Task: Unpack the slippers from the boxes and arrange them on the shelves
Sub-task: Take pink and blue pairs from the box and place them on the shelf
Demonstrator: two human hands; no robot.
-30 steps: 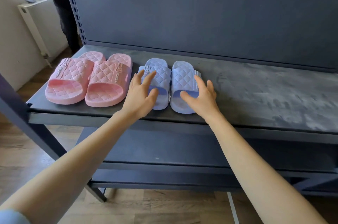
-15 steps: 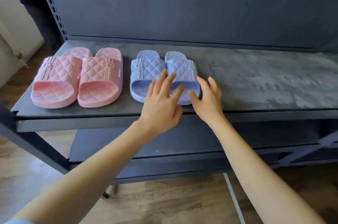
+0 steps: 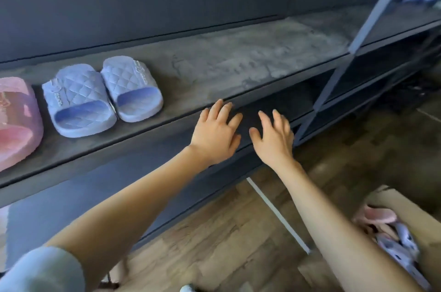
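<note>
**Q:** Slipper status?

**A:** Nearest, at 4 o'clock: a cardboard box [image 3: 393, 198] holds jumbled pink and blue slippers [image 3: 391, 244]. On the shelf [image 3: 238, 65], at 10 o'clock from the hands: a quilted blue pair [image 3: 100, 96], side by side and touching, footbeds open toward the front edge. A pink slipper [image 3: 16, 122] sits at 9 o'clock, just beside the pair.

**Q:** Hands?

**A:** Left hand [image 3: 216, 133] and right hand [image 3: 274, 139]: fingers spread, holding nothing, at the shelf's front edge. Half a second ago both were at the blue pair; now they are clear of it.
</note>
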